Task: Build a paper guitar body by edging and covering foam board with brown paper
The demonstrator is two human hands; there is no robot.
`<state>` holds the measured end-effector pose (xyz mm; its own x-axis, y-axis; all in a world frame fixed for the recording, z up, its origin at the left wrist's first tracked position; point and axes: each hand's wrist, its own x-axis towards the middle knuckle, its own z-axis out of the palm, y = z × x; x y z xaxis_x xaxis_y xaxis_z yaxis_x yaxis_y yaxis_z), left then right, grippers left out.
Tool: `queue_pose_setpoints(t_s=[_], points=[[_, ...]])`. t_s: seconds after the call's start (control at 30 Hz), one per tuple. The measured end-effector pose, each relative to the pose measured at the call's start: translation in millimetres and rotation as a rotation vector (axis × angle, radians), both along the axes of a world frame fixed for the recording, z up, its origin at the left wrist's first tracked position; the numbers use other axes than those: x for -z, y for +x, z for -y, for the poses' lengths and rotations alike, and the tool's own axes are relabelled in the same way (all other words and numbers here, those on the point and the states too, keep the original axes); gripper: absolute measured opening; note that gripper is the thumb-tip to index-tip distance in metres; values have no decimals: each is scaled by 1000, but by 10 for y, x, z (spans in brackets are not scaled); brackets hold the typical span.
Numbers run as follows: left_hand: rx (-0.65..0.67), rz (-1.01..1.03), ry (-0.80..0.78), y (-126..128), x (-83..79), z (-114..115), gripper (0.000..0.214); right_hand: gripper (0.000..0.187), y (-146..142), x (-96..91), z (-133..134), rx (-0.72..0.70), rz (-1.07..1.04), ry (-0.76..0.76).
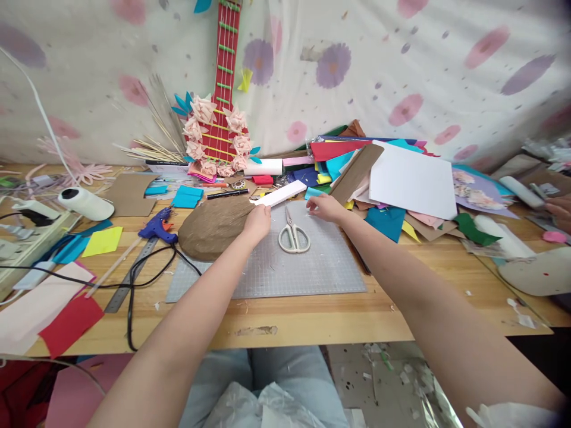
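Note:
My left hand [258,223] is closed on the near end of a white paper strip [285,192], which slants up to the right over the cutting mat [312,279]. My right hand [326,208] is low over the mat's upper right part, fingers curled with the tips together; what lies in them, if anything, is too small to make out. A light blue paper piece [314,192] lies just beyond its fingers. Between the hands, scissors [293,235] with white handles rest on the mat, blades pointing away. A brown oval piece [214,229] lies to the left of my left hand.
A blue glue gun [158,227] with its black cord and a steel ruler [129,276] lie on the left. A red paper guitar [218,128] with pink flowers leans at the back. Stacked coloured paper and a white board [413,178] stand right. Another person's hand [559,208] shows far right.

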<state>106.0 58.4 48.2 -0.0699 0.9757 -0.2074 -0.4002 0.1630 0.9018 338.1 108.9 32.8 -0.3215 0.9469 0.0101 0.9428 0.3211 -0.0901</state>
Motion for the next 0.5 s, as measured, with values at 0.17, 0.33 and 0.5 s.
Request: queue_pose_setpoints(t_s=[0.17, 0.33, 0.5], points=[[177, -1165, 177, 46, -12, 27, 16, 23, -102, 67, 46, -9, 160, 66], [343, -1515, 220, 226, 100, 83, 21, 26, 73, 2, -43, 133, 148, 180], [316, -1545, 209, 295, 259, 51, 28, 20, 235, 4, -107, 93, 136, 145]])
